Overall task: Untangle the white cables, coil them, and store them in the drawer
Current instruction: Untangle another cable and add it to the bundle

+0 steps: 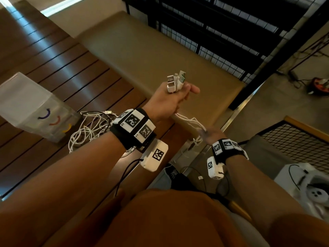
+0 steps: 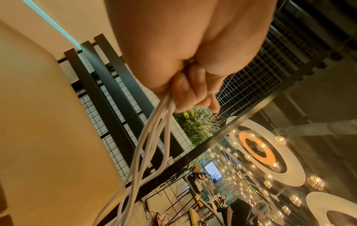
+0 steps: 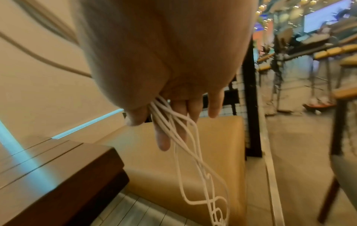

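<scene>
My left hand [image 1: 178, 97] is raised over the tan bench and grips a bunch of white cables just below their plugs [image 1: 175, 80], which stick up out of the fist. In the left wrist view the curled fingers [image 2: 185, 94] close round the cable strands [image 2: 152, 137]. The strands run down and right to my right hand [image 1: 211, 135], blurred, past the table corner. In the right wrist view the white cables [image 3: 185, 137] pass between its thumb and fairly straight fingers [image 3: 162, 137] and hang below in loops. A tangled cable pile [image 1: 89, 129] lies on the wooden table beside the translucent drawer unit [image 1: 30, 107].
The slatted wooden table [image 1: 53, 68] fills the left. A tan bench [image 1: 142, 50] runs behind it, backed by a black mesh railing [image 1: 213, 32]. A mesh-seat chair [image 1: 293, 139] and a white device [image 1: 311, 186] stand on the floor at the right.
</scene>
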`<action>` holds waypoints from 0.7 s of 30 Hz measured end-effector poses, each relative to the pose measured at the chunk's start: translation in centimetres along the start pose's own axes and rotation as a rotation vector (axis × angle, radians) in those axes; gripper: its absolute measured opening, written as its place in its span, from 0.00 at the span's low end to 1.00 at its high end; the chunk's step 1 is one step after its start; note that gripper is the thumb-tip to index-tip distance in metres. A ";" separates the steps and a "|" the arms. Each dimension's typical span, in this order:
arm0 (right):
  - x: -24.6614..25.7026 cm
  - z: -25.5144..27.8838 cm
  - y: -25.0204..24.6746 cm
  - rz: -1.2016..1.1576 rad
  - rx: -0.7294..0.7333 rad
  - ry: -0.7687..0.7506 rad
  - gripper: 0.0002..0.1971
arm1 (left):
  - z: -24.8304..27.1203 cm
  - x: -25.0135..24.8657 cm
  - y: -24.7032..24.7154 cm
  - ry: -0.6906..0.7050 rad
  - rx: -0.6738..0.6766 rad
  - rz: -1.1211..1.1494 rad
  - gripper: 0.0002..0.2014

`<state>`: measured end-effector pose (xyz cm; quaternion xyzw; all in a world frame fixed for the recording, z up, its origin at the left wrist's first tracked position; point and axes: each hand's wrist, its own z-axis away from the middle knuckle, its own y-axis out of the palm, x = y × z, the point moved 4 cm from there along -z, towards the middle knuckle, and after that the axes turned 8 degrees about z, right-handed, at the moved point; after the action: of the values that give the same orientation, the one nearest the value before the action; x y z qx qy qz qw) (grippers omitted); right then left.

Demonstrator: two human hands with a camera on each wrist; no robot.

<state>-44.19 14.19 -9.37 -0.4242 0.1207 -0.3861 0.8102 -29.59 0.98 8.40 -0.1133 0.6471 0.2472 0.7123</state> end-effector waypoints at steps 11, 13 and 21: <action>-1.4 0.1 4.1 -0.278 0.152 -0.073 0.18 | -0.5 0.4 1.5 -0.097 0.065 0.225 0.21; -1.5 0.2 4.4 -0.312 0.154 -0.068 0.18 | -0.6 0.3 1.6 -0.091 0.079 0.209 0.21; -2.8 0.5 3.1 0.041 0.099 0.000 0.21 | -0.1 0.9 -0.4 -0.108 0.092 0.006 0.15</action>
<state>-44.18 17.58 -11.84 -0.3809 0.1101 -0.3748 0.8380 -29.46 0.82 7.45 -0.0651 0.6188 0.2252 0.7498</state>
